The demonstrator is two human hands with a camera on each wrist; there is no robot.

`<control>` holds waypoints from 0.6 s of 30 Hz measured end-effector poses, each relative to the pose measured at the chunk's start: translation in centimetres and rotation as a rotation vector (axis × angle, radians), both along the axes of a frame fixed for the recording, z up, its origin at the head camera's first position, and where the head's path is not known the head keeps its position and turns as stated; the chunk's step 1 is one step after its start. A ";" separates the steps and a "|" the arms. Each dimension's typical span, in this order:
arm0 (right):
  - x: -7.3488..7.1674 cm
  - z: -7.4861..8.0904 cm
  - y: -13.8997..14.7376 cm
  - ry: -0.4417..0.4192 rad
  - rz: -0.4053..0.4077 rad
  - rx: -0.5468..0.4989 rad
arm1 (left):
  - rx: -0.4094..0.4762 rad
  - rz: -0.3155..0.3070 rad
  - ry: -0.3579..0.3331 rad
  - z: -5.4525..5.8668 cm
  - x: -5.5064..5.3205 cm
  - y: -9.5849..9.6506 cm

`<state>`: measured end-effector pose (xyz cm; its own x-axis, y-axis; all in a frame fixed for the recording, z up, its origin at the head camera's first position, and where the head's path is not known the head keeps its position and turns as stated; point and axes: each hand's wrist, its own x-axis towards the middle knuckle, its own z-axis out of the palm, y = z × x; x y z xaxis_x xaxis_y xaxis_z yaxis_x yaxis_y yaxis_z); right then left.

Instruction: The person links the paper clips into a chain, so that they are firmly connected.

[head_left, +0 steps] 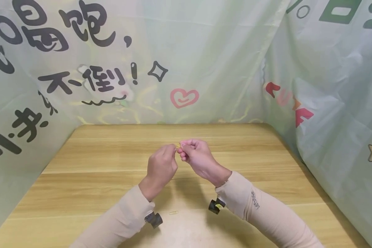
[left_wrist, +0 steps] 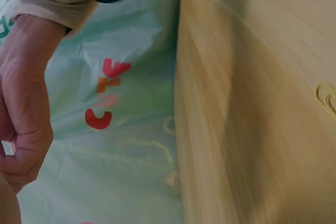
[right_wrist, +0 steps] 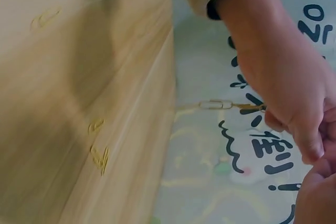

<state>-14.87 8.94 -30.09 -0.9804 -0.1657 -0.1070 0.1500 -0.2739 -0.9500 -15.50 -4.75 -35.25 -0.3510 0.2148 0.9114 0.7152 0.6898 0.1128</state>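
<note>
My left hand (head_left: 162, 164) and right hand (head_left: 198, 156) meet fingertip to fingertip above the middle of the table. Between them a bit of yellow paper clip (head_left: 178, 146) shows, pinched by both hands; the fingers cover most of it. In the right wrist view, a short chain of linked yellow paper clips (right_wrist: 216, 104) hangs from under the left hand (right_wrist: 286, 66), while the right hand (right_wrist: 317, 198) is at the lower corner. The left wrist view has the right hand (left_wrist: 26, 114) at its edge, its pinched tips partly hidden.
One loose yellow paper clip (head_left: 173, 213) lies on the wooden table (head_left: 96, 165) nearer my body. More loose paper clips (right_wrist: 101, 160) lie on the tabletop in the right wrist view. Printed cloth curtains (head_left: 223, 62) hang behind the table and along its sides.
</note>
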 end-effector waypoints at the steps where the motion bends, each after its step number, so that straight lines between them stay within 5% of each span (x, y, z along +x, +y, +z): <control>1: 0.0 0.0 0.0 0.010 0.001 0.009 | 0.008 -0.003 -0.009 0.0 0.0 -0.1; 9: 0.2 0.3 0.7 0.125 0.049 0.128 | 0.103 -0.088 -0.077 0.2 -0.1 -0.6; 18: 0.0 -0.1 2.6 0.351 0.125 0.359 | 0.244 -0.250 -0.250 0.4 -0.1 -1.3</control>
